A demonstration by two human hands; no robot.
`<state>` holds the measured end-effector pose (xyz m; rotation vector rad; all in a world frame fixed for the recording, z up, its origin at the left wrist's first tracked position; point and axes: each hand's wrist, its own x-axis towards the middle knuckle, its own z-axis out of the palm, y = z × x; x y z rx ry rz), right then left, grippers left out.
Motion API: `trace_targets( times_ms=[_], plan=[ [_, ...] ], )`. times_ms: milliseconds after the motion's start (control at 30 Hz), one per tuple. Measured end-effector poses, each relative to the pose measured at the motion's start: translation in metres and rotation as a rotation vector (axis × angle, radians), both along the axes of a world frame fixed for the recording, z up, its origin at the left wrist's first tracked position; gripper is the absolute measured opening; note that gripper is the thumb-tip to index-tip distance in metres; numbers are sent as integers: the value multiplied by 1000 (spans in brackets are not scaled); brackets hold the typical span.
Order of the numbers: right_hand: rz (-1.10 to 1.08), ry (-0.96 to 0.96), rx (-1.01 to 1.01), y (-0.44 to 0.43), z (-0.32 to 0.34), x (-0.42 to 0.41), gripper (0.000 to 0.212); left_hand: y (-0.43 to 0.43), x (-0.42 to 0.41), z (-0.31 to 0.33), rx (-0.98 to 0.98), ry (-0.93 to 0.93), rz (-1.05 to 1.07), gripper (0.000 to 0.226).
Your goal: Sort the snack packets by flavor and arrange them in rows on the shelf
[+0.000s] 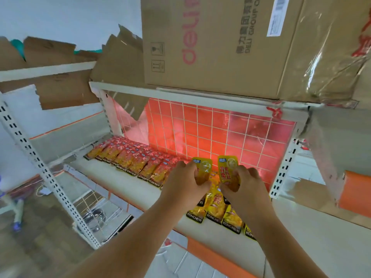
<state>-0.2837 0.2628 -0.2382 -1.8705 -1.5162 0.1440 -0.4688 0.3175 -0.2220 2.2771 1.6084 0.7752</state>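
While pinched by the lower half and raised over the shelf (112, 177): two yellow packets, one per hand, both nearly upright.

Left hand (184, 177) curled round the left yellow packet (204, 167), fingers and thumb clamped on its lower part. Long axis vertical, sealed top edge upward.

Right hand (244, 181) likewise closed round the right yellow packet (228, 169), thumb across the front. Long axis vertical too, top edge up, red characters running top to bottom on the face toward the camera.

Tops leaning slightly toward each other, packets side by side, close but apart, in front of the wire grid back (210, 133) and its red-lit panel.

Directly below the hands, flat on the shelf: a loose pile of yellow packets (215, 209), overlapping, long axes roughly front to back, black brand bands toward the front edge.

To the left on the same shelf: a row of red packets (136, 161), laid flat and shingled, long axes also front to back, black bands forward, strung from the far left corner to just beside the left hand.

Overhead on the upper shelf: a large cardboard box (210, 43) with pink lettering, seen inverted. At far left, a perforated white upright (40, 163).
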Motion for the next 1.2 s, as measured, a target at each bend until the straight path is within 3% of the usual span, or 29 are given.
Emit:
trace_targets(
  times_ms=[400,833,1033,1200],
  plan=[
    [-281,21,-279,-12,-97,15,52,27,62,-93,-189,281,-184,51],
    [-448,22,-389,0,-126,-8,51,53,67,-133,-211,313,-293,50],
    [-454,54,-418,3,-126,-10,51,54,63,-136,-203,317,-311,31],
    [-430,42,-398,1,-132,-9,58,54,61,-136,-188,345,-328,39]
  ],
)
